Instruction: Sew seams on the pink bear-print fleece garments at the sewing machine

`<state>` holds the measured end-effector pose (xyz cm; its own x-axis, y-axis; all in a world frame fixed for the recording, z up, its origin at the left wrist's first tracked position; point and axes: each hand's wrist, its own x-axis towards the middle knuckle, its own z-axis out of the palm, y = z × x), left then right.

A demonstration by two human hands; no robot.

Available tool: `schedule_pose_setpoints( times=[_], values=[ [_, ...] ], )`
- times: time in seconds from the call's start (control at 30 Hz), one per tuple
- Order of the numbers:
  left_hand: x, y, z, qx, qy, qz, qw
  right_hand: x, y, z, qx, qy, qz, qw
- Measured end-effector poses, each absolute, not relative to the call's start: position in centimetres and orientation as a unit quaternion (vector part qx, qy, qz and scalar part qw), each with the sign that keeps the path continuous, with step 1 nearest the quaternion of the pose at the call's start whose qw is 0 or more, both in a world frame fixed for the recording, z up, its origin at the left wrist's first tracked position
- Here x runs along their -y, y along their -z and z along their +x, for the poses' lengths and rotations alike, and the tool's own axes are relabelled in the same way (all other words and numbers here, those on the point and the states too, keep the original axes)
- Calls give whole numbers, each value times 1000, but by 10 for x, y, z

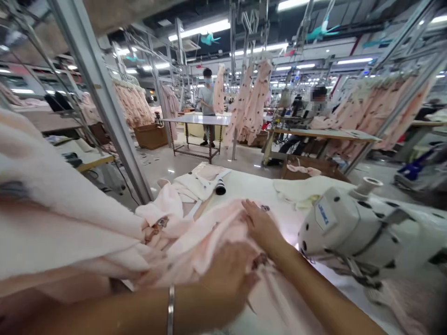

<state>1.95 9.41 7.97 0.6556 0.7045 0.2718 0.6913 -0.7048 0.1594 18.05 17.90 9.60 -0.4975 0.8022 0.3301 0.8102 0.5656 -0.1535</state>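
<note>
A pale pink plush fabric piece [206, 232] with small dark printed motifs lies bunched across the sewing table [258, 184]. My right hand [261, 225] rests on top of it, fingers stretched out over the cloth. Nearer to me, my left hand [226, 279], with a silver bracelet [171, 309] at the wrist, is over the same fabric. Motion smears its fingers, so its grip does not show. To the right of both hands stands a white sewing machine [349, 228]; its lamp glows beside my right forearm.
Thick pale fabric [63, 204] hangs close at the left by a metal post [104, 102]. A black-and-white striped roll [220, 186] and cloth scraps [193, 186] lie at the table's far side. Beyond are a co-worker [207, 100] standing by a table and another co-worker [316, 109] seated.
</note>
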Motion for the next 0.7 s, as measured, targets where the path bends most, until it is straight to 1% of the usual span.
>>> schedule_pose_setpoints(
  times=[0.07, 0.17, 0.23, 0.3, 0.4, 0.5, 0.57, 0.63, 0.7],
  values=[
    [-88, -85, -6, -404, -109, 907, 44, -146, -93, 202, 876, 17, -448, 176],
    [-77, -106, -44, -424, -7, 903, 66, -76, -87, 249, 921, 23, -363, 135],
    [-71, -126, -49, -431, 18, 899, 69, -41, -88, 283, 907, 88, -380, 161],
    [-70, -144, -29, -423, 3, 903, 72, -26, -93, 305, 889, 98, -407, 187],
    [-82, -154, 29, -386, -26, 920, 61, -30, -102, 305, 893, 51, -400, 199],
    [-102, -140, 78, -346, -40, 937, 8, -43, -101, 288, 897, 47, -411, 155],
    [-113, -127, 91, -309, -50, 950, -18, -47, -95, 283, 887, 46, -443, 121],
    [-120, -119, 91, -268, -74, 960, -35, -49, -88, 285, 880, 36, -460, 113],
    [-122, -115, 86, -236, -125, 963, -44, -48, -83, 291, 876, 24, -467, 121]
  ],
)
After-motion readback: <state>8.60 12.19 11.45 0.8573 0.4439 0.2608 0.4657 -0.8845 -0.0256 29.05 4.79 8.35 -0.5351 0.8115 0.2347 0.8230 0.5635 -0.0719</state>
